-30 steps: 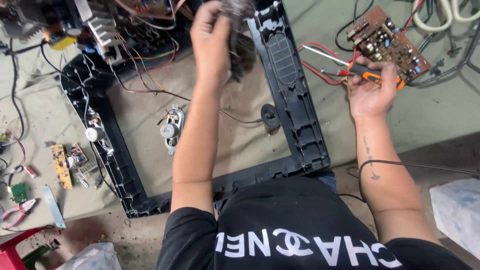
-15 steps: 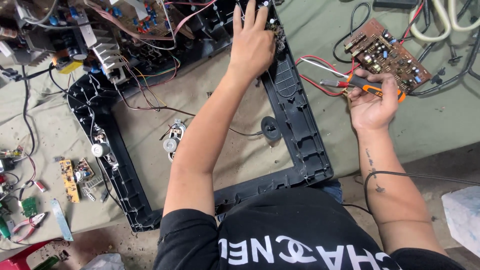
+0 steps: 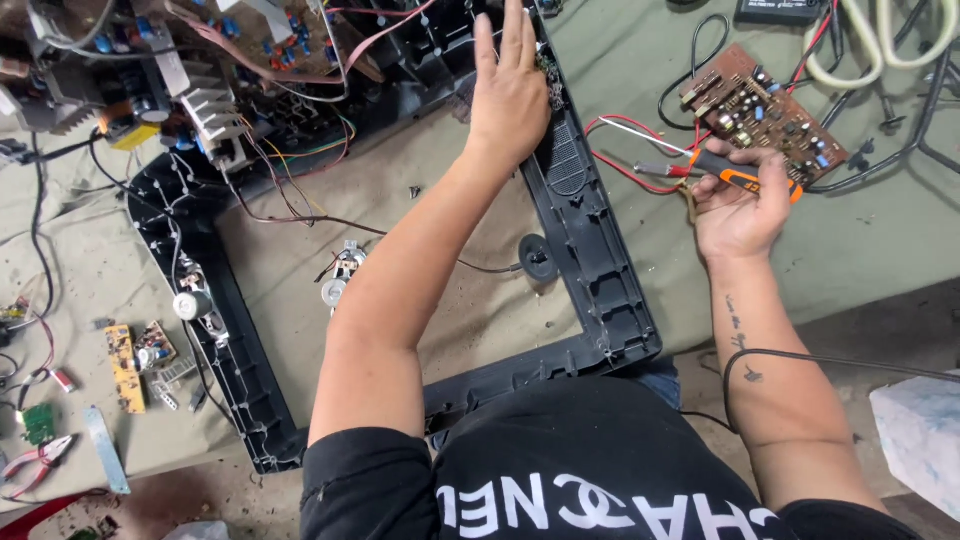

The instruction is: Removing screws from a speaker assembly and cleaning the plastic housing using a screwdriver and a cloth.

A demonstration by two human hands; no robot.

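Pressing the flat, open left hand (image 3: 510, 95) down on the black plastic frame (image 3: 600, 290) lying on the cloth-covered bench, keeping it steady, while gripping the orange-handled screwdriver (image 3: 735, 172) in the closed right hand (image 3: 740, 205) beside the brown circuit board (image 3: 765, 115).

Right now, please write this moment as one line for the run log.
left hand: open, flat on black plastic frame | right hand: holds orange-handled screwdriver | brown circuit board: beside right hand
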